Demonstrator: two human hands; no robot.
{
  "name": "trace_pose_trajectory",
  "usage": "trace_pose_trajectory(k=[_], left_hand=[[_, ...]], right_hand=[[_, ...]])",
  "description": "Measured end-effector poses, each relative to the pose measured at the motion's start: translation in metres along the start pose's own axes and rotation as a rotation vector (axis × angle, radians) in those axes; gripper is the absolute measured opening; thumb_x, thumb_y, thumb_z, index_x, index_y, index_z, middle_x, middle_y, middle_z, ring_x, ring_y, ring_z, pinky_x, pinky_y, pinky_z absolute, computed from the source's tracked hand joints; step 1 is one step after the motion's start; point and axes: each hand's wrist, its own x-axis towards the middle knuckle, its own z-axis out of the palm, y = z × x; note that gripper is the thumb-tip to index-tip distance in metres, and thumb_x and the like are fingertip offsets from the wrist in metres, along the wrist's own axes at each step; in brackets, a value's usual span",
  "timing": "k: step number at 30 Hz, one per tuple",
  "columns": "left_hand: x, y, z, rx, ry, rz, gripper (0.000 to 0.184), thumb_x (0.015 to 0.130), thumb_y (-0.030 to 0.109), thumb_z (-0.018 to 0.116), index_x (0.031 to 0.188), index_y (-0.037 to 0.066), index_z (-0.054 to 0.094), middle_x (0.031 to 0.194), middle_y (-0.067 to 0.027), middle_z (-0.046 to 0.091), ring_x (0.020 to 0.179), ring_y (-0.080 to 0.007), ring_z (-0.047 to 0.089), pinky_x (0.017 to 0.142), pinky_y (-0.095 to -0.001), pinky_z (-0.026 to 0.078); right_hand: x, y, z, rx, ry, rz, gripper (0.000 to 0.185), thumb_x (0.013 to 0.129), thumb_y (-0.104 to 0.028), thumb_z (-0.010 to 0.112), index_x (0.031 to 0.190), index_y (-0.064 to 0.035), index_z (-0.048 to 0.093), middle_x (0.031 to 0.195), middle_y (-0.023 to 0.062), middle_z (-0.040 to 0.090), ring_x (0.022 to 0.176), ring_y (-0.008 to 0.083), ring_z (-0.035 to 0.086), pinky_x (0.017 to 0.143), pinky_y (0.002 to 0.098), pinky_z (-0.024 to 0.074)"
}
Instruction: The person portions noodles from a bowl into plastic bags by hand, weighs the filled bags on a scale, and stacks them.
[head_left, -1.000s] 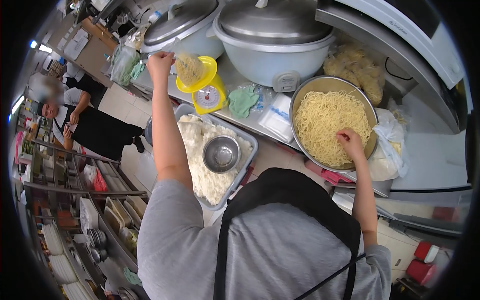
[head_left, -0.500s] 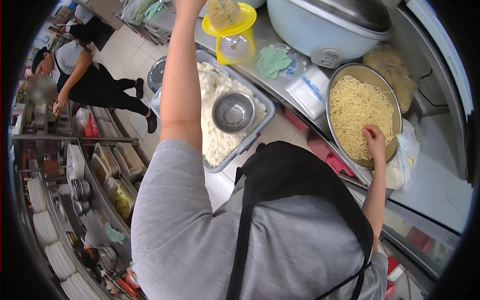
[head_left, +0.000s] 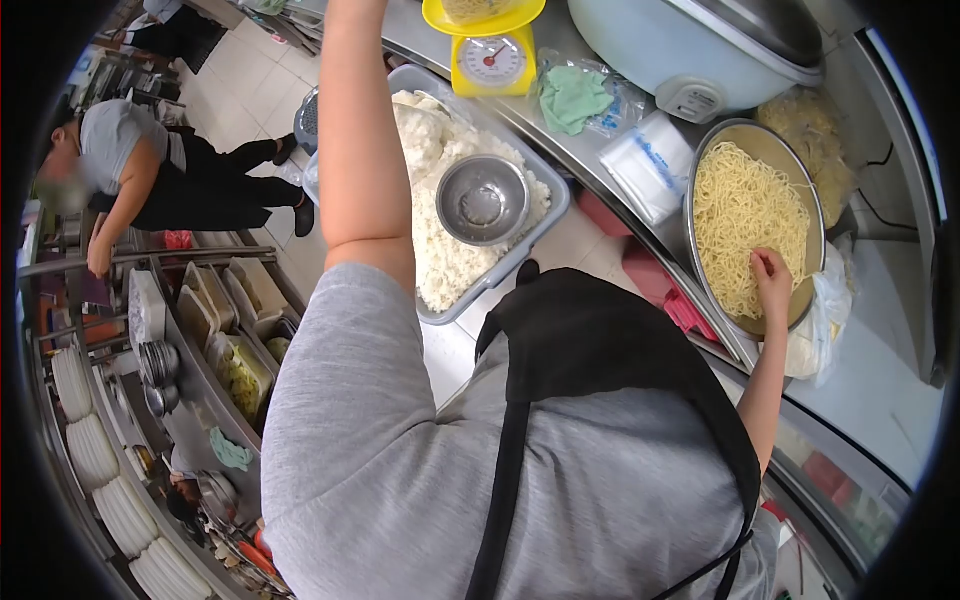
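Right hand [head_left: 770, 287] half-curled, fingertips at the noodles [head_left: 742, 215] beneath it, hold on any unclear; of the hands, the left is out of view, state untellable, its forearm beside the yellow scale [head_left: 492, 62]

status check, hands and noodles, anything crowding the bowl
Left hand out of view, past the top edge. Right hand down at the noodles, inside metal bowl. White plastic bag close against bowl's side.

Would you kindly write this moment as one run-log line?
right hand: at noodles in large metal bowl | left hand: out of frame | yellow dial scale: bagged noodles on top | small metal bowl: on rice
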Motion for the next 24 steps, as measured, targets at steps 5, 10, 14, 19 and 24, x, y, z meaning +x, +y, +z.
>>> trace_pose_trajectory(k=[5, 10, 14, 19, 24], left_hand=[[0.010, -0.016, -0.005, 0.161, 0.185, 0.315, 0.076, 0.052, 0.022, 0.076, 0.119, 0.003, 0.045, 0.103, -0.0238, 0.055, 0.098, -0.0318, 0.053, 0.083, -0.0359, 0.042], [0.018, -0.028, 0.038, 0.238, 0.100, 0.334, 0.058, 0.060, 0.019, 0.072, 0.110, -0.001, 0.051, 0.093, -0.0211, 0.059, 0.087, -0.0271, 0.059, 0.075, -0.0333, 0.046], [0.051, -0.042, 0.070, -0.449, -0.127, -0.064, 0.024, 0.075, 0.015, 0.060, 0.090, -0.004, 0.059, 0.075, -0.0108, 0.061, 0.064, -0.0146, 0.059, 0.058, -0.0248, 0.048], [0.038, 0.030, 0.042, -0.706, -0.191, 0.127, 0.016, 0.077, 0.013, 0.056, 0.083, -0.001, 0.061, 0.073, -0.0060, 0.062, 0.063, -0.0112, 0.058, 0.059, -0.0220, 0.046], [-0.010, 0.123, 0.045, -0.910, -0.520, 0.165, 0.015, 0.080, 0.011, 0.054, 0.084, -0.002, 0.060, 0.072, -0.0057, 0.060, 0.065, -0.0118, 0.058, 0.062, -0.0223, 0.046]], right_hand=[[0.002, 0.005, 0.001, 0.000, 0.006, 0.013, 0.013, 0.079, -0.011, 0.059, 0.088, -0.0023, 0.060, 0.072, 0.0024, 0.058, 0.062, 0.0076, 0.051, 0.059, 0.0207, 0.0417], [0.000, -0.010, -0.006, 0.034, -0.019, 0.012, 0.014, 0.078, -0.011, 0.059, 0.090, -0.0029, 0.060, 0.074, 0.0028, 0.060, 0.065, 0.0091, 0.054, 0.061, 0.0220, 0.0434], [-0.015, -0.061, -0.034, 0.012, 0.076, -0.043, 0.015, 0.078, -0.010, 0.059, 0.092, -0.0034, 0.060, 0.081, 0.0051, 0.061, 0.070, 0.0121, 0.057, 0.063, 0.0238, 0.0451], [-0.028, -0.054, -0.057, 0.022, 0.188, -0.049, 0.015, 0.079, -0.010, 0.057, 0.093, -0.0029, 0.060, 0.084, 0.0084, 0.060, 0.073, 0.0161, 0.058, 0.064, 0.0254, 0.0460], [-0.044, -0.014, -0.045, 0.029, 0.253, -0.068, 0.015, 0.078, -0.011, 0.058, 0.088, -0.0002, 0.061, 0.084, 0.0125, 0.061, 0.074, 0.0202, 0.060, 0.065, 0.0284, 0.0473]])
